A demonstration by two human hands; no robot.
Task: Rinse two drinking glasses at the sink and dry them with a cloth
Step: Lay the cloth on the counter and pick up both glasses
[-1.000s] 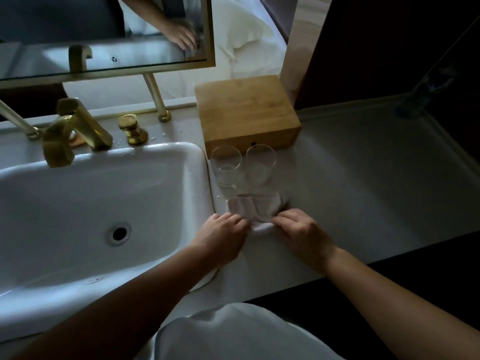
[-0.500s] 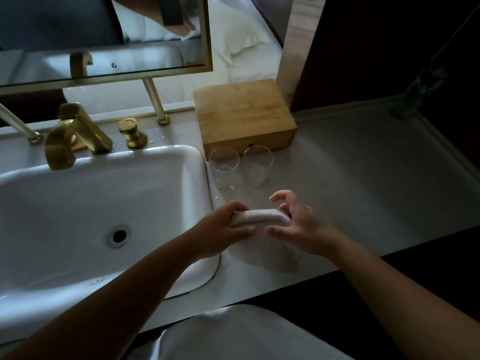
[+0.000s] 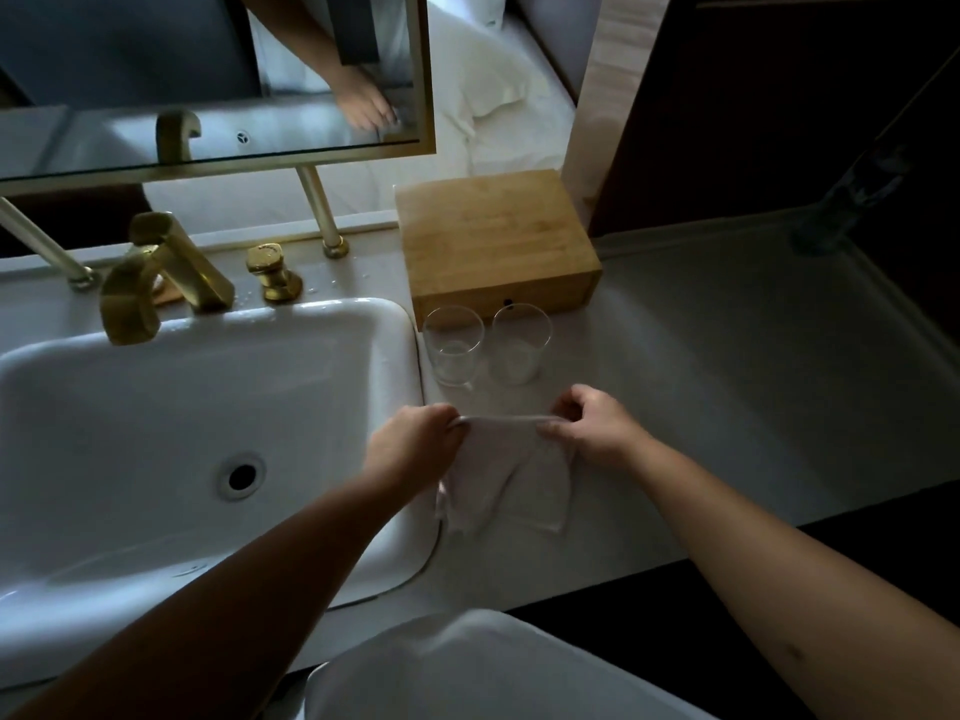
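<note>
Two clear drinking glasses stand upright side by side on the white counter, the left glass [image 3: 453, 352] and the right glass [image 3: 520, 344], just in front of a wooden box. A small pale cloth [image 3: 506, 475] hangs unfolded below my hands, nearer to me than the glasses. My left hand [image 3: 415, 445] pinches its top left corner and my right hand [image 3: 592, 427] pinches its top right corner, stretching the upper edge between them. The white sink [image 3: 171, 407] lies to the left, its right rim under my left wrist.
A brass faucet [image 3: 156, 272] and a brass knob [image 3: 271, 272] sit behind the basin. A bamboo box [image 3: 493, 241] stands behind the glasses. A gold-framed mirror [image 3: 208, 80] on two legs rises at the back. The counter [image 3: 727, 366] runs right to a raised edge.
The cloth lay on the counter under both hands, then was lifted bunched; now it hangs spread between my two hands. The glasses have not moved.
</note>
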